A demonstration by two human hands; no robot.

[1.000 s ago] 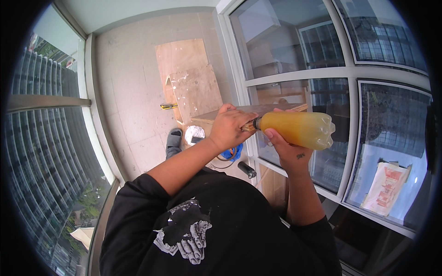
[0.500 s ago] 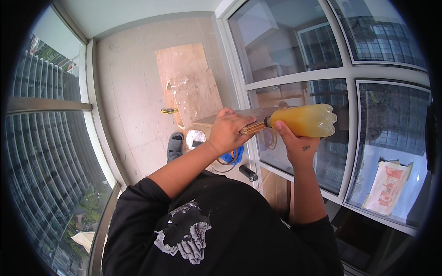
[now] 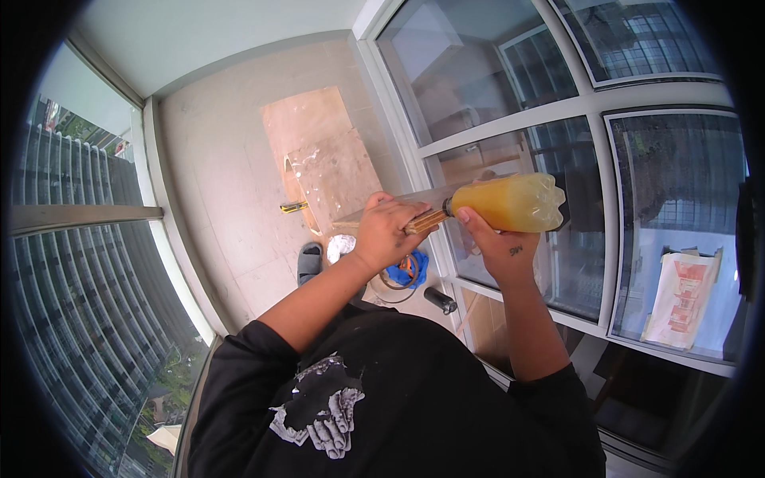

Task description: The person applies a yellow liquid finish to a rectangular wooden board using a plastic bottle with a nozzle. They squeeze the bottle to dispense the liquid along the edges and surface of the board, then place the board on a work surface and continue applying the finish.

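Observation:
My left hand (image 3: 386,233) is closed over a wooden board (image 3: 425,221), gripping it near its end, where layered edges show. The board stretches away from me, partly hidden behind that hand. In my right hand (image 3: 507,248) lies a clear plastic bottle (image 3: 514,201) of cloudy yellow liquid, tipped on its side. Its dark neck points left and meets or nearly meets the board's end; I cannot tell whether it touches. The bottle's ridged base faces right, and my thumb presses near its neck.
Plywood pieces (image 3: 331,179) lie on the tiled floor ahead, beside a yellow utility knife (image 3: 293,207). Near my slippered foot (image 3: 309,261) are a white item (image 3: 341,245), a blue bag (image 3: 409,272) and a black cylinder (image 3: 440,300). Framed glass panes (image 3: 494,88) stand at the right.
The whole view has turned slightly. Both hands, the board and the bottle appear a little farther left, with the bottle still against or close to the board's end.

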